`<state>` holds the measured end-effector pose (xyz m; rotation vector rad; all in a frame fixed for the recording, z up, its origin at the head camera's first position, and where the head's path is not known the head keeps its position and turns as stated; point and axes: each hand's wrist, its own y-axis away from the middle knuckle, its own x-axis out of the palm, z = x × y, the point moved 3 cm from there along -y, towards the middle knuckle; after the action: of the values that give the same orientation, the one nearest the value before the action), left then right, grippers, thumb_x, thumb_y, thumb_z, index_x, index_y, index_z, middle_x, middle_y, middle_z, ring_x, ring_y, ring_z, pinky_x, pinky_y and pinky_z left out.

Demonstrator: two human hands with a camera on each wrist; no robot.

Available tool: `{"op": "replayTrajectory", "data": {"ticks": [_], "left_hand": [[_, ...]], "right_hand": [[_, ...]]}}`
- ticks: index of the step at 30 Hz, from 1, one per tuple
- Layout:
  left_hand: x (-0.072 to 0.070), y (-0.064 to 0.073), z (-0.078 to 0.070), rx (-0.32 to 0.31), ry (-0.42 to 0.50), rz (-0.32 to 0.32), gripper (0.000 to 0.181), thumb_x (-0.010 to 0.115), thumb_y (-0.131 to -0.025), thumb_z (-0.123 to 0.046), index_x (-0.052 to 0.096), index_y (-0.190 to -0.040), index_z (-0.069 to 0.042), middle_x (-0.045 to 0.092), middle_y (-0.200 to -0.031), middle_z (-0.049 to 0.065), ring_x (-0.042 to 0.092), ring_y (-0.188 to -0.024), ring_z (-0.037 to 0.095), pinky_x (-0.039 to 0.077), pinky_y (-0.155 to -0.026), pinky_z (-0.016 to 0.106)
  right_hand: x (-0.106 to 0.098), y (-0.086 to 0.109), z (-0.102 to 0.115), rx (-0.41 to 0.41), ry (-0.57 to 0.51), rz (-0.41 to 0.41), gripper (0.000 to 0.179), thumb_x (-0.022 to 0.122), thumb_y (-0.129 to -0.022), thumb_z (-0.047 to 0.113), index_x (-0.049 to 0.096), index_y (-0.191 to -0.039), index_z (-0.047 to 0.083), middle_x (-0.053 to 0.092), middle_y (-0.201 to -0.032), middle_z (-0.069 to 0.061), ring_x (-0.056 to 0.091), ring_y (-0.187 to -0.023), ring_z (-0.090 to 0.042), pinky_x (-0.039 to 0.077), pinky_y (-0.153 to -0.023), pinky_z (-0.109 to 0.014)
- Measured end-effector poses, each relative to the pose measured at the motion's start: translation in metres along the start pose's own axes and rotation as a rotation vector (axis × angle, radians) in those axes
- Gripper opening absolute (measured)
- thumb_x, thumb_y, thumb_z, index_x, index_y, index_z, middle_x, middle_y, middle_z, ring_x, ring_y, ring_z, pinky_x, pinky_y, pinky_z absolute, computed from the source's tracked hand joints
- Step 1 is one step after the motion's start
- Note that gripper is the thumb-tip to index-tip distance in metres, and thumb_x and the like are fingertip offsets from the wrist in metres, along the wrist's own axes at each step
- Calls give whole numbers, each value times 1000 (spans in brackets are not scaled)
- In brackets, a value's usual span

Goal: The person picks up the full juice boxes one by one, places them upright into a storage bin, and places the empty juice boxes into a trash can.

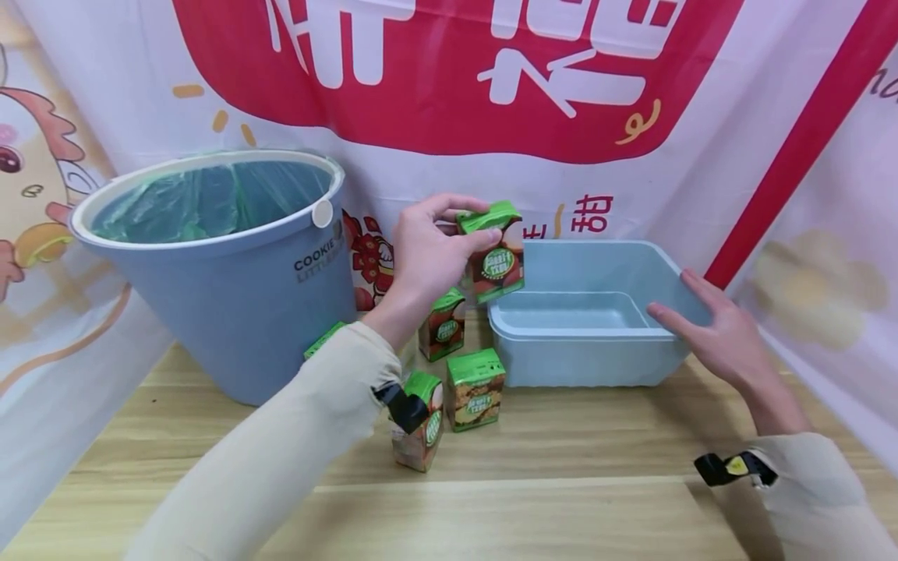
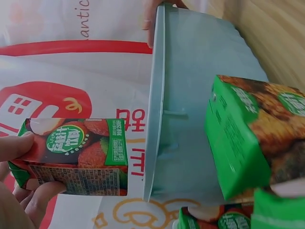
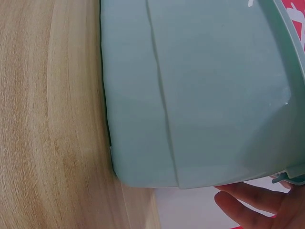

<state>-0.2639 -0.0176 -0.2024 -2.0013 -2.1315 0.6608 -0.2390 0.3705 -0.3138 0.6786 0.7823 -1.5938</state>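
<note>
My left hand (image 1: 433, 245) grips a juice box (image 1: 498, 269) with a green top and red lychee pictures, raised beside the left rim of a light-blue plastic bin (image 1: 585, 360). In the left wrist view, thumb and fingers hold the box at one end. My right hand (image 1: 726, 343) holds the bin's right front corner, thumb over the rim and fingers along the outer side. Below the left hand stand a lychee juice box (image 1: 444, 323), a juice box with a brownish picture (image 1: 477, 393) and another green-topped box (image 1: 423, 428), partly covered by the wrist strap.
A tall blue bucket (image 1: 231, 304) with a green plastic liner (image 1: 210, 204) stands at the left. Another green-topped box (image 1: 323, 340) shows between bucket and left sleeve. A printed cloth (image 1: 421, 132) hangs behind the wooden table (image 1: 561, 506).
</note>
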Motion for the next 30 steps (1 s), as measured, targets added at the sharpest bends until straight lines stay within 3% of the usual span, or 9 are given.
{"op": "replayTrajectory", "data": {"ticks": [7,14,30], "left_hand": [[24,-9,3,-20,7,-23,26,89,-87,-19,82,-112,-20,80,-111,3,69,-94,17,62,-81,31],[54,-12,13,-100,43,-33,20,89,-87,-18,83,-105,-23,80,-105,-2,69,-95,14,63,-79,27],[105,-16,31,-228,-88,19,13,87,-90,-20,83,-101,-26,81,-112,-5,66,-114,14,57,-91,36]], "right_hand": [[1,0,0,7,5,3,99,56,-99,67,3,-171,28,7,-178,-24,16,-156,-63,36,-102,-87],[1,1,-1,10,12,-1,98,56,-99,67,3,-171,28,7,-178,-24,16,-156,-63,35,-102,-87],[-1,1,1,3,3,-2,98,56,-99,66,2,-171,26,5,-178,-24,14,-157,-63,35,-101,-88]]}}
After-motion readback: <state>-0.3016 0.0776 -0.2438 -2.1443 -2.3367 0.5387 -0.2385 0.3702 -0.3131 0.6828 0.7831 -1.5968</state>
